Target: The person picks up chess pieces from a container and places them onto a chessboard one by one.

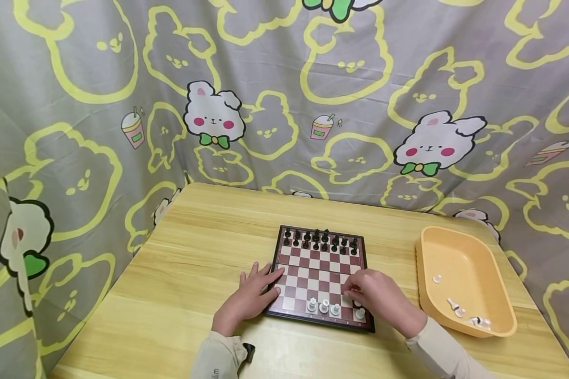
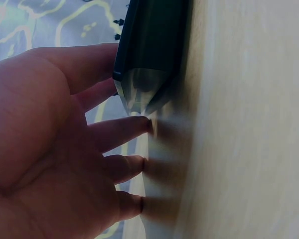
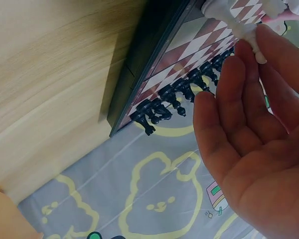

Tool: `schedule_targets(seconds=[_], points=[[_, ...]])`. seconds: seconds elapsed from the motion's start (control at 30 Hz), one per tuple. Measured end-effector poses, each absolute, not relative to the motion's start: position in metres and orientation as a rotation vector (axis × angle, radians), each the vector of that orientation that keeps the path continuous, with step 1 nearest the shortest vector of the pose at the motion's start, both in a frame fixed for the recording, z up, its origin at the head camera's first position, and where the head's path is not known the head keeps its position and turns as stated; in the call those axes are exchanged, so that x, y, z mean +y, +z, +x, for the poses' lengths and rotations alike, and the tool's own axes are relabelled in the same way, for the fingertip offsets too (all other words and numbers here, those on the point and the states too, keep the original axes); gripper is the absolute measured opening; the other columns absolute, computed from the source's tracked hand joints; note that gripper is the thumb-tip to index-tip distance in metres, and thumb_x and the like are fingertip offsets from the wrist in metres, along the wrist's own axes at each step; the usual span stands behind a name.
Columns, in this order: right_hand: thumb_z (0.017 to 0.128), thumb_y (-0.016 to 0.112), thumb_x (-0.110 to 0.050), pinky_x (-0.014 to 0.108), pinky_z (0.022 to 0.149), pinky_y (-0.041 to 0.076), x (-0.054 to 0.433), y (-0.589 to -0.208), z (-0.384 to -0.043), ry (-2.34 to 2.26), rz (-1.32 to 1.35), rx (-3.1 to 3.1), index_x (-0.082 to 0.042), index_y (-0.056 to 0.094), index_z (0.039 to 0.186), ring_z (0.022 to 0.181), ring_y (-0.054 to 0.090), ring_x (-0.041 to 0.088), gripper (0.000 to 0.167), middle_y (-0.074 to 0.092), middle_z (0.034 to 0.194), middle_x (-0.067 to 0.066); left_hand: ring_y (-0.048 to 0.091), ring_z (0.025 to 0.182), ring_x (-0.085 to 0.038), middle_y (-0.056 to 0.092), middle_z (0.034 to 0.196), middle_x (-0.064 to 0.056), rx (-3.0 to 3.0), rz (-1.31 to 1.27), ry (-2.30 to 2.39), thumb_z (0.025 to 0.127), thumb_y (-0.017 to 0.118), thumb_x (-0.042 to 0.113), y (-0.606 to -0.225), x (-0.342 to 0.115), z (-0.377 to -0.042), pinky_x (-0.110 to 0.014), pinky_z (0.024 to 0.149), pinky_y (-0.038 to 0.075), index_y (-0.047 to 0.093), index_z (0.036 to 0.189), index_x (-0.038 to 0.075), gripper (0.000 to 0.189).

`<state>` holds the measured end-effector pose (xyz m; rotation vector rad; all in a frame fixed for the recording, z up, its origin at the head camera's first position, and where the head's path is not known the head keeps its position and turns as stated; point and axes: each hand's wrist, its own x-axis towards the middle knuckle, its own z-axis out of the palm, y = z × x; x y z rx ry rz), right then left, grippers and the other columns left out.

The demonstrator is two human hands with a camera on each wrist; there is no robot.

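Note:
A chessboard (image 1: pixel 308 276) lies on the table, black chess pieces (image 1: pixel 316 237) lined up along its far side. Several white chess pieces (image 1: pixel 324 306) stand on the near rows, including one (image 1: pixel 360 313) at the near right corner. My right hand (image 1: pixel 376 295) is over the board's right side. Its thumb and fingers pinch a slender white chess piece (image 3: pixel 230 20), whose broad base is by the board's edge. At the board's left edge, my left hand (image 1: pixel 250 296) has its fingers spread. In the left wrist view, some fingertips (image 2: pixel 143 124) rest on the tabletop beside the board.
To the right is an orange plastic tray (image 1: pixel 474 258) with several white pieces (image 1: pixel 455 307) lying loose in it. A patterned grey curtain (image 1: pixel 275 68) hangs behind and beside the wooden table (image 1: pixel 194 226).

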<state>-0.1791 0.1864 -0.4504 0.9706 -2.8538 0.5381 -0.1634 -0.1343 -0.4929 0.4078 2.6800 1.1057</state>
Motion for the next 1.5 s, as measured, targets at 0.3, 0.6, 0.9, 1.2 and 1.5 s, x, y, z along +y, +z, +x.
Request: schedule_targets(seconds=[0.3, 0.6, 0.9, 1.2, 1.5], points=[[0.080, 0.088, -0.015, 0.025, 0.059, 0.044, 0.185, -0.440, -0.184, 0.464, 1.094, -2.810, -0.025, 0.068, 0.069, 0.065, 0.046, 0.000, 0.025, 0.059, 0.068, -0.022, 0.009, 0.153, -0.054, 0.033, 0.162, -0.029, 2.704, 0.447, 1.115, 0.106, 0.058, 0.025, -0.480, -0.133, -0.172, -0.074, 0.119, -0.001, 0.054, 0.152, 0.012, 0.048], [0.076, 0.091, -0.015, 0.025, 0.058, 0.044, 0.183, -0.442, -0.181, 0.427, 1.059, -2.793, -0.023, 0.068, 0.068, 0.062, 0.046, 0.000, 0.026, 0.061, 0.065, -0.018, 0.007, 0.153, -0.054, 0.032, 0.162, -0.030, 2.697, 0.467, 1.126, 0.106, 0.057, 0.027, -0.478, -0.134, -0.172, -0.074, 0.118, -0.004, 0.053, 0.153, 0.013, 0.049], [0.075, 0.091, -0.017, 0.022, 0.054, 0.046, 0.180, -0.474, -0.159, 0.513, 1.082, -2.893, -0.023, 0.069, 0.068, 0.058, 0.050, -0.003, 0.023, 0.061, 0.064, -0.017, 0.011, 0.149, -0.063, 0.036, 0.158, -0.034, 2.618, 0.440, 1.194, 0.104, 0.060, 0.032, -0.507, -0.137, -0.140, -0.082, 0.111, -0.002, 0.056, 0.151, 0.012, 0.050], [0.076, 0.090, -0.015, 0.021, 0.053, 0.043, 0.178, -0.479, -0.156, 0.540, 1.054, -2.891, -0.023, 0.067, 0.068, 0.057, 0.046, -0.004, 0.025, 0.056, 0.063, -0.019, 0.010, 0.146, -0.066, 0.037, 0.156, -0.036, 2.566, 0.420, 1.222, 0.104, 0.061, 0.029, -0.512, -0.139, -0.142, -0.086, 0.106, -0.002, 0.056, 0.150, 0.011, 0.049], [0.080, 0.086, -0.019, 0.024, 0.059, 0.043, 0.184, -0.458, -0.161, 0.649, 1.008, -2.971, -0.023, 0.069, 0.074, 0.064, 0.045, -0.002, 0.019, 0.055, 0.069, -0.020, 0.011, 0.147, -0.066, 0.038, 0.156, -0.036, 2.617, 0.455, 1.219, 0.103, 0.062, 0.030, -0.498, -0.136, -0.152, -0.086, 0.107, -0.002, 0.057, 0.149, 0.011, 0.049]])
